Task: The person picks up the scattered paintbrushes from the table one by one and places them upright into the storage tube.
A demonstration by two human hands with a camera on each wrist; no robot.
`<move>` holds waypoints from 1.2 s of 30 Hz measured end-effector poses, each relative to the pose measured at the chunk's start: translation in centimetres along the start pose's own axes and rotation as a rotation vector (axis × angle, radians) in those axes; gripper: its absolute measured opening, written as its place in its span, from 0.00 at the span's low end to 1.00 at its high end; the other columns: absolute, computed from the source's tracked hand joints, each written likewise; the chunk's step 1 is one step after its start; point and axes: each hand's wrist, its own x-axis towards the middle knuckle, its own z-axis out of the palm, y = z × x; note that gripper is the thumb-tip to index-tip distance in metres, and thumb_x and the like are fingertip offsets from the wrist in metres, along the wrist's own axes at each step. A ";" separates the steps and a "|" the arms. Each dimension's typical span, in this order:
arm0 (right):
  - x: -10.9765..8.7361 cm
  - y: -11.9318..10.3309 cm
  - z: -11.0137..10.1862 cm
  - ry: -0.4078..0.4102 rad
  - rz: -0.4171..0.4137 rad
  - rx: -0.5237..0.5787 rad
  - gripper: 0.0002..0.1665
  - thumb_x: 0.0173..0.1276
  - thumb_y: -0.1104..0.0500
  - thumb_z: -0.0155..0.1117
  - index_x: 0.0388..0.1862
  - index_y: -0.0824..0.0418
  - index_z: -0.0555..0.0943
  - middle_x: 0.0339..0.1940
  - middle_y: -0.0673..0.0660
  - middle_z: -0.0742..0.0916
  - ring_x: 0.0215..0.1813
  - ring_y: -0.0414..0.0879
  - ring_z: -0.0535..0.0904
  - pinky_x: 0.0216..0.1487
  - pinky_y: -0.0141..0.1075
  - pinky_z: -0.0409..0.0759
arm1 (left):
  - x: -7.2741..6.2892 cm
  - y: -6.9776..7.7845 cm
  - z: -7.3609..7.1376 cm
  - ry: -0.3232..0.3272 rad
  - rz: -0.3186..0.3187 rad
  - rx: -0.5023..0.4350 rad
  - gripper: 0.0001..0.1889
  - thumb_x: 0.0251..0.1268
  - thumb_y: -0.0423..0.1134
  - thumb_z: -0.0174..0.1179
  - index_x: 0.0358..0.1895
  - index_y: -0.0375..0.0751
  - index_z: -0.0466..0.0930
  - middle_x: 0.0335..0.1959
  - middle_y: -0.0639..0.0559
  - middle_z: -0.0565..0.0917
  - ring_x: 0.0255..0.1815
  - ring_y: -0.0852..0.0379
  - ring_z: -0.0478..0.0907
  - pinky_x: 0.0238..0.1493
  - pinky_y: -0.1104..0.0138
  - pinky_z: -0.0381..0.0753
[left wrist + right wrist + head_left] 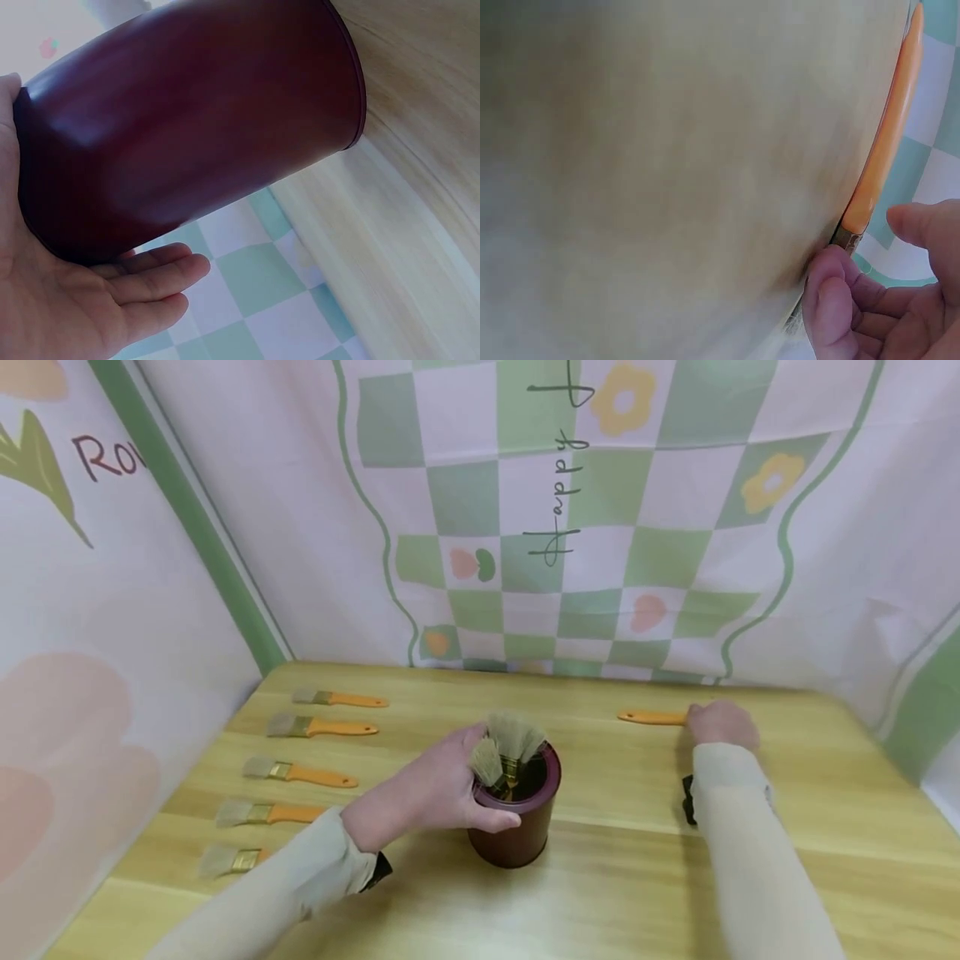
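Observation:
A dark red cylindrical holder (513, 843) stands upright on the table, with several paintbrushes (513, 739) in it, bristles up. My left hand (431, 781) holds it at the rim, thumb on the near side. In the left wrist view, the other fingers (161, 281) reach along the side of the holder (195, 127). On the right, a paintbrush with an orange handle (652, 717) lies on the table, its bristle end hidden behind my right hand (722, 724). In the right wrist view, bent fingers touch the brush near its ferrule (847, 238), while the thumb (911, 225) stands apart from the handle.
On the left, several flat paintbrushes (300, 772) lie in a column, bristles to the left and orange handles to the right. My left forearm (277, 885) covers part of the nearest ones. A checkered cloth (600, 568) hangs behind the wooden table (600, 893).

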 end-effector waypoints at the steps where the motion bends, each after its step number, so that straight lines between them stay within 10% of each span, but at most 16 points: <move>1: 0.0 0.1 0.1 -0.007 -0.001 -0.019 0.40 0.77 0.44 0.31 0.32 0.78 0.77 0.26 0.69 0.80 0.27 0.52 0.79 0.24 0.37 0.76 | 0.0 0.0 0.1 0.003 0.007 -0.002 0.48 0.41 0.61 0.73 0.67 0.50 0.60 0.56 0.54 0.76 0.59 0.59 0.74 0.62 0.64 0.74; 17: -0.5 -0.2 -0.3 -0.086 -0.028 -0.100 0.43 0.68 0.31 0.39 0.20 0.68 0.78 0.16 0.56 0.76 0.19 0.41 0.68 0.21 0.29 0.64 | -0.2 0.1 0.1 -0.024 -0.033 0.025 0.51 0.43 0.62 0.71 0.70 0.47 0.57 0.60 0.48 0.74 0.62 0.53 0.73 0.64 0.61 0.74; 24: -1.7 -0.5 -0.7 -0.094 -0.112 -0.086 0.23 0.61 0.42 0.55 0.22 0.61 0.73 0.25 0.61 0.78 0.28 0.50 0.72 0.27 0.36 0.71 | -0.3 0.1 -0.2 -0.030 -0.045 0.005 0.52 0.43 0.63 0.70 0.70 0.44 0.57 0.62 0.46 0.74 0.63 0.53 0.73 0.64 0.60 0.73; 32: -3.5 -2.0 -1.3 -0.171 -0.266 -0.186 0.29 0.57 0.59 0.61 0.58 0.67 0.71 0.57 0.78 0.76 0.54 0.70 0.75 0.48 0.55 0.78 | -0.3 -0.2 -0.1 -0.023 -0.038 -0.023 0.48 0.43 0.64 0.70 0.67 0.49 0.59 0.57 0.52 0.76 0.60 0.58 0.74 0.62 0.63 0.75; 36: -4.0 -2.7 -1.2 -0.163 -0.227 -0.216 0.27 0.57 0.62 0.58 0.55 0.72 0.74 0.56 0.78 0.77 0.53 0.69 0.76 0.48 0.55 0.79 | -0.1 -0.1 -0.1 -0.021 -0.039 -0.028 0.48 0.44 0.64 0.70 0.68 0.50 0.58 0.57 0.53 0.76 0.60 0.58 0.74 0.62 0.63 0.75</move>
